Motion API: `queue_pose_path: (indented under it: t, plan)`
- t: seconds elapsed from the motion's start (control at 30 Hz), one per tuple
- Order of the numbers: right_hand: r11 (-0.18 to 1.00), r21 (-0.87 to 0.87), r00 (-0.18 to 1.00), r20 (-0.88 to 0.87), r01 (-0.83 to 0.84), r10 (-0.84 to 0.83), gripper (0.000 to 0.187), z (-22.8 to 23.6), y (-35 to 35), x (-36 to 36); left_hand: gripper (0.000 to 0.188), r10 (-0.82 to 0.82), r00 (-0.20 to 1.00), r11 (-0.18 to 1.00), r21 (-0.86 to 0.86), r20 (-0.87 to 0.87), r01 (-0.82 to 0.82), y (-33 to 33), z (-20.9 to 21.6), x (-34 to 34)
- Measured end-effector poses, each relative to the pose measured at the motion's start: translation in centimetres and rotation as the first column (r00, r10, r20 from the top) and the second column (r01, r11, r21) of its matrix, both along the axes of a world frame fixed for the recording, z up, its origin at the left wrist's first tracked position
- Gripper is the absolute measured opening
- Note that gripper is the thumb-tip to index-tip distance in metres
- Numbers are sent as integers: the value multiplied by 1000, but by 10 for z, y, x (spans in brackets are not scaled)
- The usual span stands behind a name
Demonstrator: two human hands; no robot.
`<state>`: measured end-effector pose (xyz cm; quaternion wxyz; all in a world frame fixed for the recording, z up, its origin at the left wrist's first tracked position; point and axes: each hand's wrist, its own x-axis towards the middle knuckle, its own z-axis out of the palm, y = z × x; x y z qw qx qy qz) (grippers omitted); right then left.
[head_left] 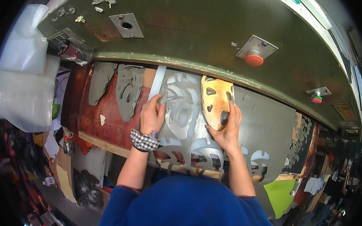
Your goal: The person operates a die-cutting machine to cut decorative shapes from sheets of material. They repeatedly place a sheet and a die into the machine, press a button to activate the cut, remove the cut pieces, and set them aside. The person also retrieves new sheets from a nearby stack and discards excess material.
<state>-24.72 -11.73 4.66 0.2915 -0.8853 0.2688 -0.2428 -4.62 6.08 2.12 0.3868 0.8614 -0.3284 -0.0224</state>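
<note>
Die [218, 102], in head view: lay on grey sheet [254, 117], far end near green machine [185, 35]. Right hand [229, 135] gripped near end, thumb and fingers spread across rims, likely for steadiness. Left hand [151, 117], half curled, apparently steadied sheet's left side; pinch unclear.

a black plastic bag [89, 191] lies lower left.

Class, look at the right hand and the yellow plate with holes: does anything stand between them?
Nothing visible does: the right hand is already at the yellow plate, its thumb and fingers against the plate's edges.
</note>
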Motion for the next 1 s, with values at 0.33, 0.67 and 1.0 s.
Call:
queue_pose_path:
  t: [0.33, 0.67, 1.0]
  plan:
    - [686, 220, 567, 420, 694, -708, 71, 74, -170, -69, 10, 347, 937, 938, 28, -39, -347, 36, -6, -1]
    - [677, -111, 651, 422, 727, -631, 92, 69, -214, -46, 28, 103, 966, 985, 108, 237, -132, -13, -28, 35]
    - [520, 245, 490, 173, 819, -854, 43, -41, -203, -211, 31, 137, 967, 988, 37, 215, -148, -9, -29, 33]
